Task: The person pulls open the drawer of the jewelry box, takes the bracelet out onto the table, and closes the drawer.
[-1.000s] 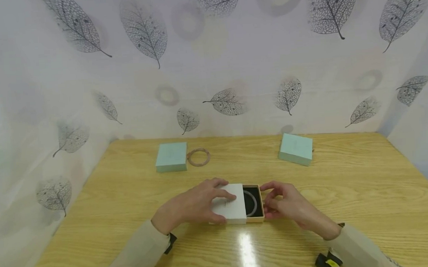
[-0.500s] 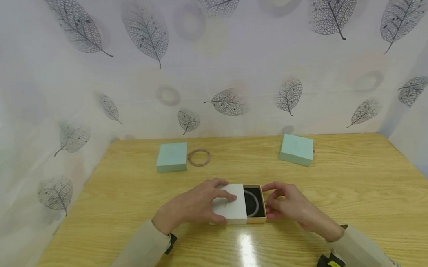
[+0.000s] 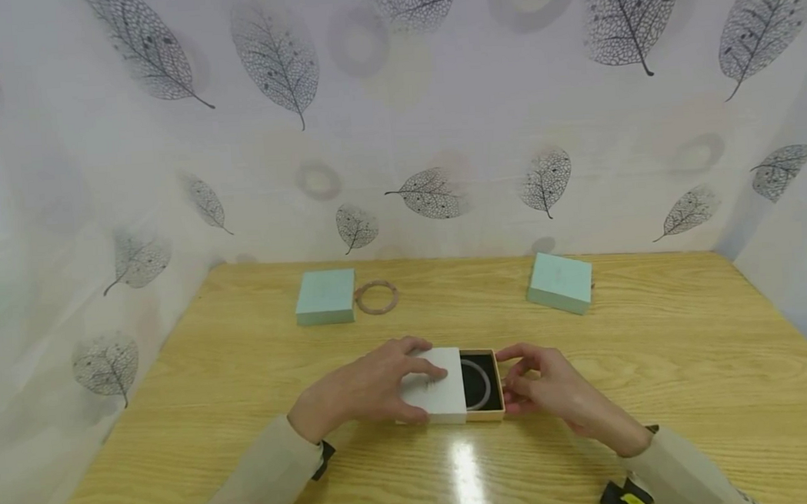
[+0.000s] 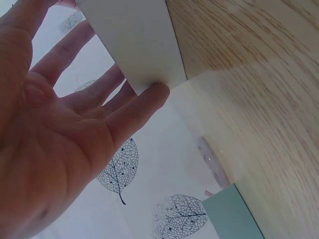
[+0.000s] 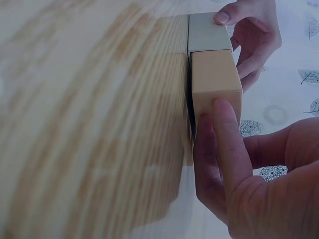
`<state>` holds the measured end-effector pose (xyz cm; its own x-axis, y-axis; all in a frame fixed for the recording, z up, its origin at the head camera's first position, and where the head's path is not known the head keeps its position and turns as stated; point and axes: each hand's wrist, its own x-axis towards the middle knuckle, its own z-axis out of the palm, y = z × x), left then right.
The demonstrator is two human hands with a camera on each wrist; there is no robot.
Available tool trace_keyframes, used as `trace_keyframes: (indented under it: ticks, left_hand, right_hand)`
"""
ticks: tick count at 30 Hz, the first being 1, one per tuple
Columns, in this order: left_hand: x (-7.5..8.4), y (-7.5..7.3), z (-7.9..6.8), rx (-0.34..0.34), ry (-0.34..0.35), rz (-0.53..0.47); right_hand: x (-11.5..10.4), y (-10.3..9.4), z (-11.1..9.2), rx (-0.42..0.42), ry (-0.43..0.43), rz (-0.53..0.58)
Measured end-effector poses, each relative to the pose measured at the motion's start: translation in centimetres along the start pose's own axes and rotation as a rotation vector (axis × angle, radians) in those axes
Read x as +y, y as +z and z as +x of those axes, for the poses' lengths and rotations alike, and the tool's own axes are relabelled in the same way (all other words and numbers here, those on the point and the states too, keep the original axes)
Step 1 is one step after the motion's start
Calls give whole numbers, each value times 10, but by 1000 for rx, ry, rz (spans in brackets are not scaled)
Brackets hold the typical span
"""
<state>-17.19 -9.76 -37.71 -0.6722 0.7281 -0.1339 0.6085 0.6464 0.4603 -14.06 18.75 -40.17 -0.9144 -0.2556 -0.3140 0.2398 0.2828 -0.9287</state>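
Box (image 3: 449, 397) lengthwise left-to-right, tray (image 3: 485, 416) rightward

The left hand (image 4: 62, 132) grips a white box (image 4: 133, 42).

Smooth, matt card-like white cover (image 3: 440, 394) and tan tray (image 5: 215, 72), glossy wood-grain tabletop (image 3: 659, 344).

Two hands (image 3: 370, 385), two pale-green boxes (image 3: 326, 291), one white box (image 3: 447, 392), two plainly visible bangles (image 3: 488, 385)
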Motion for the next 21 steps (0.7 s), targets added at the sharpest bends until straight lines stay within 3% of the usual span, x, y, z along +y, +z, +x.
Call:
trace_keyframes:
  ticks: [21]
  left_hand:
    - [0, 0, 0, -9, -7, -15]
  right_hand:
    - [3, -6, -3, -11, 5, 0]
